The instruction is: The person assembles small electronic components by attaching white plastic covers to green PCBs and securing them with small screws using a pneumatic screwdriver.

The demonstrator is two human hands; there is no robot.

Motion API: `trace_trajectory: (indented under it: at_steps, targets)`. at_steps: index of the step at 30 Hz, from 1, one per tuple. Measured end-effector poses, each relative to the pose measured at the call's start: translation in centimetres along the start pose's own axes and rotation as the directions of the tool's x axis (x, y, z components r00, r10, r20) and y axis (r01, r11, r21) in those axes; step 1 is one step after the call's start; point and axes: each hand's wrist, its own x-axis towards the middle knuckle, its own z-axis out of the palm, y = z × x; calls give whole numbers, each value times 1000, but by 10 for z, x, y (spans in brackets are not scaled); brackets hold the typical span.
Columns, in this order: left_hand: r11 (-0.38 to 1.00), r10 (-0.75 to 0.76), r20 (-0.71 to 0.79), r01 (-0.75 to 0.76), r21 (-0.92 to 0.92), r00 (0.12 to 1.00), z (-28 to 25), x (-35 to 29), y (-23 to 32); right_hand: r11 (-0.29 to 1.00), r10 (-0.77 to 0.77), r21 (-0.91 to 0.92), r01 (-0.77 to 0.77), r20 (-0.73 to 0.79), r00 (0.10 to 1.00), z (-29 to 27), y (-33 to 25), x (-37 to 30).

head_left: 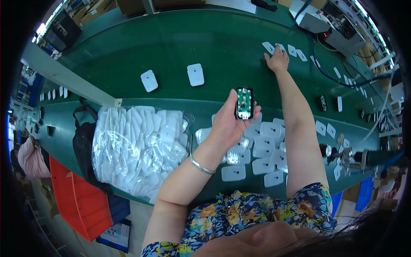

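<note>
My left hand (230, 121) is raised palm up over the bench and holds a small black case with a green circuit board (244, 103) showing inside it. A silver bangle sits on that wrist. My right hand (278, 59) reaches far out onto the green conveyor belt (180, 43), fingers spread flat over small white plastic covers (283, 48) lying there. Below my left hand several white rounded-square covers (265, 147) lie spread on the green bench.
A clear bag full of white covers (139, 147) lies at the left. Two white covers (171, 78) ride the belt. A black bag (83, 143) and red bin (70, 199) sit lower left. A grey machine (334, 25) stands top right; a metal fixture (353, 158) stands at right.
</note>
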Motion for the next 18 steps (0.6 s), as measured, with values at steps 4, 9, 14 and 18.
trace_trajectory:
  at_steps: [4, 9, 14, 18]
  targets:
    - [998, -3, -2, 3, 63, 1000, 7, -1, 3, 995, -74, -63, 72, -25, 997, 20, 4, 25]
    - [992, -5, -8, 6, 126, 1000, 3, 3, 3, 989, -146, 18, 147, -44, 988, 21, 0, 25]
    - [988, 63, 9, -64, 140, 998, -12, 8, 1, 929, -302, 207, 307, -54, 952, 16, -5, -8]
    - [975, 156, -12, -152, 161, 988, -10, 5, 9, 872, -414, 253, 420, -77, 907, -1, -26, -65]
